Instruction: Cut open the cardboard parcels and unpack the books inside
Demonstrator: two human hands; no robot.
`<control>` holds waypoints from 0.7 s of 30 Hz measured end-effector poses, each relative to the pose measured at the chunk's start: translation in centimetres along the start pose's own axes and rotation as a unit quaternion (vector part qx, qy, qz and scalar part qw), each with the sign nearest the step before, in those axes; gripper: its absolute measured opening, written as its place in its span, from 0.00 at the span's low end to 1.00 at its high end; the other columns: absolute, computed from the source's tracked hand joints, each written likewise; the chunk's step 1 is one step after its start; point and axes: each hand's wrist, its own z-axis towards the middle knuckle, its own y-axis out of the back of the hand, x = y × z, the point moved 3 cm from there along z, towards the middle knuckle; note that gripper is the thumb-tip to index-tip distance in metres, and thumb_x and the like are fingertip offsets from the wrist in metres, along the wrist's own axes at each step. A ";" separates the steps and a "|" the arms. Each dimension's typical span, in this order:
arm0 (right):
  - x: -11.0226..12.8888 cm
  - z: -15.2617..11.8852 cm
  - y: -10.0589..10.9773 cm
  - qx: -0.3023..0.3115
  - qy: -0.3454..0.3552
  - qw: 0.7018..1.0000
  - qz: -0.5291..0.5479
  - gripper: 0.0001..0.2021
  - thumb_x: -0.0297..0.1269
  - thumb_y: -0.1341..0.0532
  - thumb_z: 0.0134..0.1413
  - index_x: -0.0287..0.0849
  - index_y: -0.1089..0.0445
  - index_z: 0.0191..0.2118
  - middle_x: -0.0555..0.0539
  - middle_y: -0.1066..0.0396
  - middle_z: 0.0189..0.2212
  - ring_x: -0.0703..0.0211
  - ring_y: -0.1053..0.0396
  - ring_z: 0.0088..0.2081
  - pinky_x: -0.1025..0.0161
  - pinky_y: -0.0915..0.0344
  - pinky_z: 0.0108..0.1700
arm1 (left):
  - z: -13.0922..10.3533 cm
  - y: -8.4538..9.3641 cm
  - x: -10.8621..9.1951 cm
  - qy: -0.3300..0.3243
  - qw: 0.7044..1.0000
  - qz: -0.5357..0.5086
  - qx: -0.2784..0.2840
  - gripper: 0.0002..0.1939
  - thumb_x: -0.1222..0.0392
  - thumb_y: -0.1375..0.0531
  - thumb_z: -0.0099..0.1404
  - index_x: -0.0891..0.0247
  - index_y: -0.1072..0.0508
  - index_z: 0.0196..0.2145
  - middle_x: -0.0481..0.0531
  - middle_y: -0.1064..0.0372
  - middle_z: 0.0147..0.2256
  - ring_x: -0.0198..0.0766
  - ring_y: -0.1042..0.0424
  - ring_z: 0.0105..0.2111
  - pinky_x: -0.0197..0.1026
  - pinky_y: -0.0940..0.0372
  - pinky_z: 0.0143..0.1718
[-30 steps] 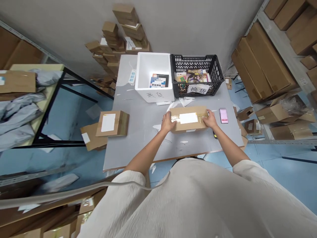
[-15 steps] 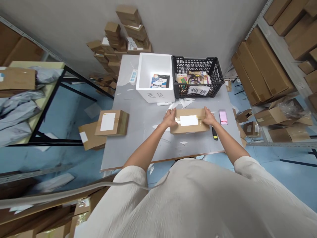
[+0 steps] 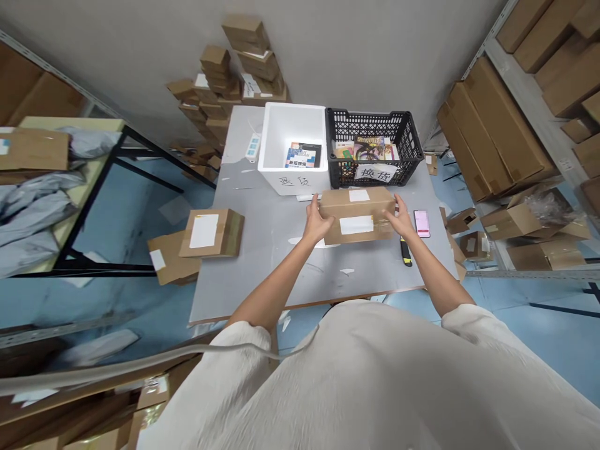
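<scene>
Between my two hands is a cardboard box [image 3: 344, 205] with white labels on two of its faces, tipped so that both show. My left hand [image 3: 317, 220] grips its left end, thumb on the near face. At the right end my right hand [image 3: 398, 217] holds it the same way. Just below my right hand lies a black and yellow box cutter [image 3: 405, 252]. A phone [image 3: 422, 223] with a lit pink screen rests to the right. Scraps of white paper [image 3: 347, 271] lie on the grey table [image 3: 262, 262].
Behind the box stand a white foam bin [image 3: 295, 182] and a black plastic crate [image 3: 410, 159], both with books inside. Another taped carton [image 3: 210, 233] sits at the table's left edge. Stacked boxes [image 3: 246, 34] line the wall, and a loaded shelf [image 3: 510, 75] rises at right.
The box has been tilted up and shifted slightly away from me, so a second labelled face now shows. Both hands moved with it, and more of the box cutter is visible.
</scene>
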 end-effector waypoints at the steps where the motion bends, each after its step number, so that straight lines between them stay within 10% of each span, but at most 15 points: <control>1: -0.3 -0.2 -0.1 0.000 -0.009 1.000 0.012 0.49 0.55 0.32 0.64 0.54 0.49 0.85 0.38 0.41 0.79 0.39 0.30 0.72 0.42 0.33 0.75 | -0.3 0.0 0.2 0.005 1.000 -0.004 -0.002 0.59 0.60 0.29 0.65 0.46 0.53 0.85 0.62 0.41 0.73 0.57 0.29 0.71 0.54 0.31 0.72; 21: -3.9 -2.2 0.2 0.041 -0.070 0.988 -0.133 0.26 0.43 0.39 0.67 0.42 0.23 0.66 0.41 0.16 0.46 0.42 0.20 0.53 0.49 0.26 0.61 | -0.9 -0.2 3.2 0.108 0.976 0.167 0.092 0.54 0.53 0.31 0.62 0.56 0.45 0.82 0.68 0.36 0.72 0.68 0.29 0.71 0.61 0.31 0.71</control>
